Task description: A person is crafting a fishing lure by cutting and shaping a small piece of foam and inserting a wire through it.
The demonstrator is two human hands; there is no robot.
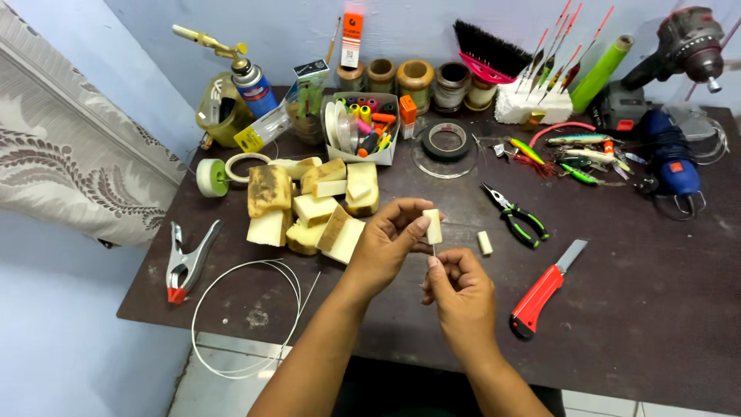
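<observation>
Small cream foam block [433, 226], cut to a short rectangular stick, sits pinched between the thumb and fingertips of the left hand [390, 245], held upright just above the dark brown tabletop [641, 309]. Below it, the right hand [460, 292] has its fingers closed on a thin pale wire or pin [434, 249] whose tip meets the block's underside; whether it has gone in, I cannot tell. Just beside the hands lies a second small cream foam piece [485, 243], bare. To the right rest green-handled pliers [515, 217] and a red utility knife [544, 291], blade out. To the left, a heap of rough yellowish foam chunks [316, 210] remains uncut, with a loop of white wire [245, 318] near the table edge. By my reading, shaping is done and the wiring is barely begun.
</observation>
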